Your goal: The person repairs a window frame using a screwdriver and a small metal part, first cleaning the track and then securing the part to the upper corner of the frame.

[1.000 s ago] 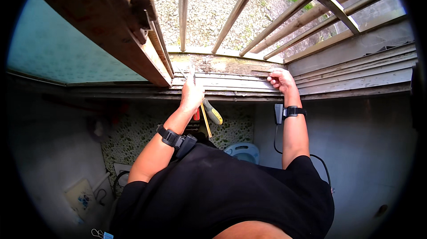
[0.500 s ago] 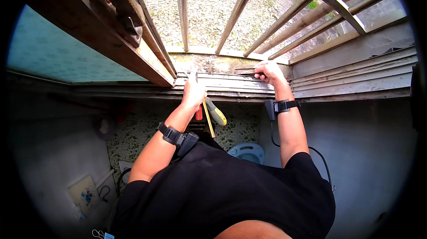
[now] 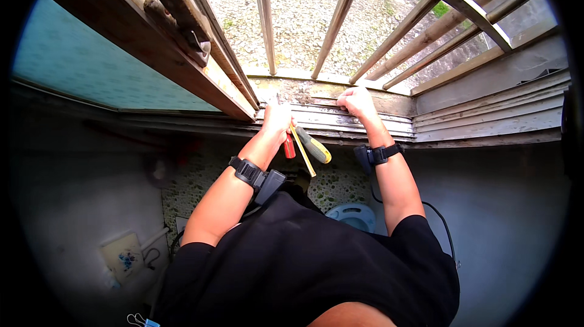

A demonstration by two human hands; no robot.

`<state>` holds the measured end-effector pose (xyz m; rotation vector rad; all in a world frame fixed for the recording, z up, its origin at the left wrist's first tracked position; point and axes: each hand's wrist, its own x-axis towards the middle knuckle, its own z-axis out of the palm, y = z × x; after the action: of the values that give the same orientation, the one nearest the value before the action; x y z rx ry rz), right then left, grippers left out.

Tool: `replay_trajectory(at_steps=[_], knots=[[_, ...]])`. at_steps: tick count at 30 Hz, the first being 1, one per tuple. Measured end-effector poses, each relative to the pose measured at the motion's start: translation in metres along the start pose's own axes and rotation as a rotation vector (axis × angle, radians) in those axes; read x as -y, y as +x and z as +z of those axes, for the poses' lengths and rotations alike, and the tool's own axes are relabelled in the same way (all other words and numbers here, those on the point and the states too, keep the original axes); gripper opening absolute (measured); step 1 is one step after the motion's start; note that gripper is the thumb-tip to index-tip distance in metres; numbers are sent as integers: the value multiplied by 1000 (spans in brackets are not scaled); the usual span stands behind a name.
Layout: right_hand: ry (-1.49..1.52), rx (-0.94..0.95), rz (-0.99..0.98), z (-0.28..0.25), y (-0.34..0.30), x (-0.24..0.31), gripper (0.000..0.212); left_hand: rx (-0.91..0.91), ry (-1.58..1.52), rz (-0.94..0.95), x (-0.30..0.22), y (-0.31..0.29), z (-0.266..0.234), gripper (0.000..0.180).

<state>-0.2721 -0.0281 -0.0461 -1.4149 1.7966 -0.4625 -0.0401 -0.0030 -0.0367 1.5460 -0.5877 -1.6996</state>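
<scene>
My left hand [image 3: 277, 119] is closed around several tools at the window track, just right of the wooden sash. Their handles stick out below it: a red-handled tool [image 3: 289, 147], a thin yellow-handled tool [image 3: 304, 154] and a grey-and-yellow handled tool [image 3: 315, 146]. Their working ends are hidden or too small to make out. Over the sill, my right hand [image 3: 358, 104] has its fingers pinched together. A thin dark piece [image 3: 325, 97] shows by its fingertips; its kind is unclear. The sliding window track [image 3: 340, 117] runs beneath both hands.
Metal bars [image 3: 335, 21] stand beyond the sill [image 3: 389, 103]. A wooden sash with bluish glass [image 3: 109, 59] is at the left. Below are a pebble-patterned floor [image 3: 331, 187] and a light-blue plastic stool or basin [image 3: 353, 214]. A black cable [image 3: 443, 220] hangs by my right arm.
The whole view has shifted, so the window appears farther right. My right hand has moved left along the sill, closer to my left hand, which still holds the tools.
</scene>
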Motion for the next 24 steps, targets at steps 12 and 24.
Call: replay_trajectory(at_steps=[12,24], knots=[[-60,30,44,21,2,23,19,6,10,-67,0,-5,18,2],[-18,37,-68,42,11,29,12,49,30,-85,0,-8,23,10]])
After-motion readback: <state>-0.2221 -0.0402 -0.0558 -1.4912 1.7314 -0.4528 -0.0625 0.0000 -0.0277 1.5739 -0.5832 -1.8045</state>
